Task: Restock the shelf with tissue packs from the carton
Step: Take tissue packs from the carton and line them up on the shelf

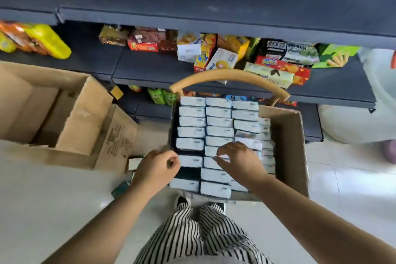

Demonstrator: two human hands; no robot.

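snack boxes [220, 58], yellow packets [46, 40], empty open carton [70, 113], striped trousers [199, 236]

Both my bare arms reach forward and down. My left hand [157, 168] has its fingers curled in with thumb and forefinger pinched together; my right hand [240, 162] is palm-down, fingers loosely bent and spread

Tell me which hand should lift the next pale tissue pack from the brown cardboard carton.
Probably the right hand: its fingers already rest on the pale tissue packs. The left hand hovers curled at the brown cardboard carton's edge.
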